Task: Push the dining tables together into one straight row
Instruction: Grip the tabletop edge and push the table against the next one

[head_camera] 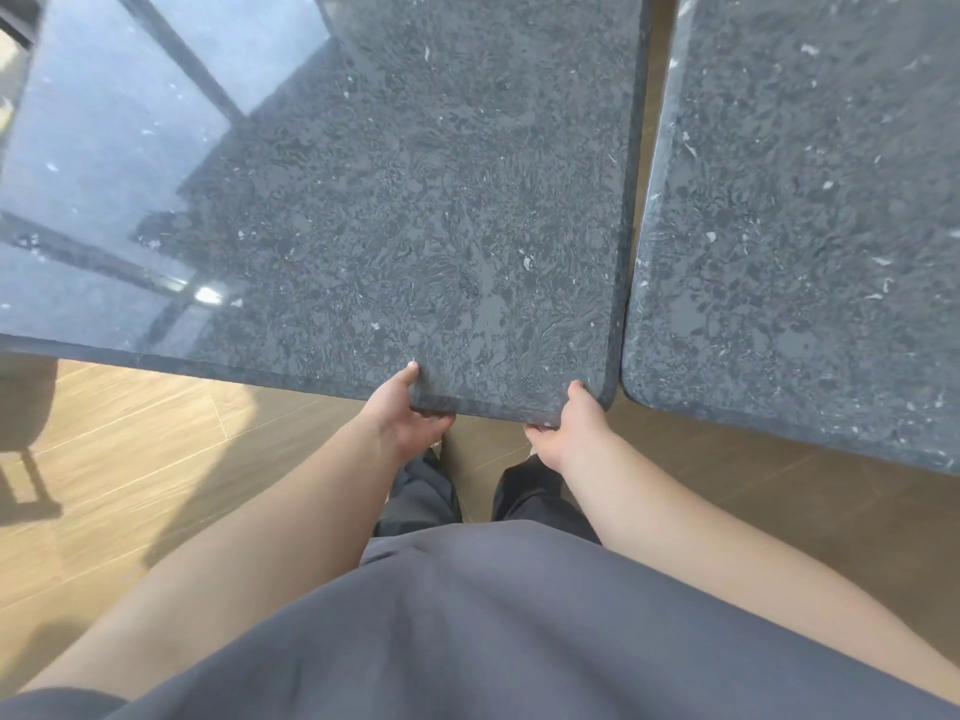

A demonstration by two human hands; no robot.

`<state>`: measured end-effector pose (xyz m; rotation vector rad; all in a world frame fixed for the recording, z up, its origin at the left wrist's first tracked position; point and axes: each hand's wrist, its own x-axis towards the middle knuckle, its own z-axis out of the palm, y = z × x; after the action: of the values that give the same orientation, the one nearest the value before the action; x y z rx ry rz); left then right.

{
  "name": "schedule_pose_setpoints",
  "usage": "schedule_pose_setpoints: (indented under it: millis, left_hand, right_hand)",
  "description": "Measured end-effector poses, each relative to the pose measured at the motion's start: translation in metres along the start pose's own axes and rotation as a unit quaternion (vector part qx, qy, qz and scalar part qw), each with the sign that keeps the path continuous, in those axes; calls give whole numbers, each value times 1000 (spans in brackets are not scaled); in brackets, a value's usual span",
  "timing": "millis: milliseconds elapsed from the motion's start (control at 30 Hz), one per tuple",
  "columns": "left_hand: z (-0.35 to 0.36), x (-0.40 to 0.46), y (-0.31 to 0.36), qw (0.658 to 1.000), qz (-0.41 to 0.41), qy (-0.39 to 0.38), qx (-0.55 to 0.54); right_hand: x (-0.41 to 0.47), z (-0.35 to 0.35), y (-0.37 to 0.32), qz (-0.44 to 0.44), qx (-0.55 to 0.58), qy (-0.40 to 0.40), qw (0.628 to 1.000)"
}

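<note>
hands [488,423] gripping table [415,226], no writing

Wood-plank floor [156,449] lay light brown, sunlit patch at left, shade at right. Dark chair [26,402] stood at left edge of view on floor, mostly cut off, its thin legs casting shadow on planks. Grey shirt [493,615] filled lower middle; dark trouser legs [423,491] showed below it, over floor.

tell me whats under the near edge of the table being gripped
Under the left table's near edge, the fingers of the left hand and right hand curl out of sight, above wooden floor. The table's legs are hidden.
</note>
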<state>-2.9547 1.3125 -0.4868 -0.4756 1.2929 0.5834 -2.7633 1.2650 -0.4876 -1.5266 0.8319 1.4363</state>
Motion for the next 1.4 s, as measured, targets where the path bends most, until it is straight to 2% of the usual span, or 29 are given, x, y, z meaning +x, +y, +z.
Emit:
schedule_pose_setpoints:
  millis: [133, 233, 300, 367, 433, 567, 700, 800, 967, 1133, 1233, 1400]
  left_hand:
    - [-8, -16, -5, 999, 33, -19, -13]
    - [-25, -38, 4, 998, 54, -40, -15]
    - [-43, -56, 18, 994, 88, -62, -23]
    - [-67, -76, 37, 984, 157, -81, -20]
    - [-96, -100, 59, 969, 233, -80, 18]
    - [-181, -157, 107, 922, 363, -52, 120]
    - [-291, -224, 151, 874, 465, -4, 137]
    - [-361, -269, 181, 845, 525, 17, 102]
    - [-428, -327, 231, 808, 583, 31, 77]
    - [-442, -353, 309, 774, 626, 23, 98]
    - [-438, -361, 371, 765, 633, 25, 118]
    - [-443, -371, 484, 751, 641, 53, 149]
  right_hand:
    - [-24, 6, -12, 13, -110, 13, 994]
    - [-54, 21, -10, -17, -181, 8, 983]
    - [-77, 41, 2, -61, -220, -37, 973]
    - [-103, 66, 20, -103, -262, -112, 953]
    - [-130, 93, 42, -125, -284, -173, 935]
    - [-178, 135, 109, -150, -315, -243, 905]
    - [-218, 164, 213, -177, -333, -302, 876]
    - [-244, 187, 280, -205, -367, -350, 837]
    - [-290, 242, 356, -283, -416, -422, 754]
    - [-315, 316, 395, -365, -448, -483, 658]
    - [-315, 370, 412, -377, -436, -507, 641]
    - [-302, 482, 446, -367, -445, -512, 636]
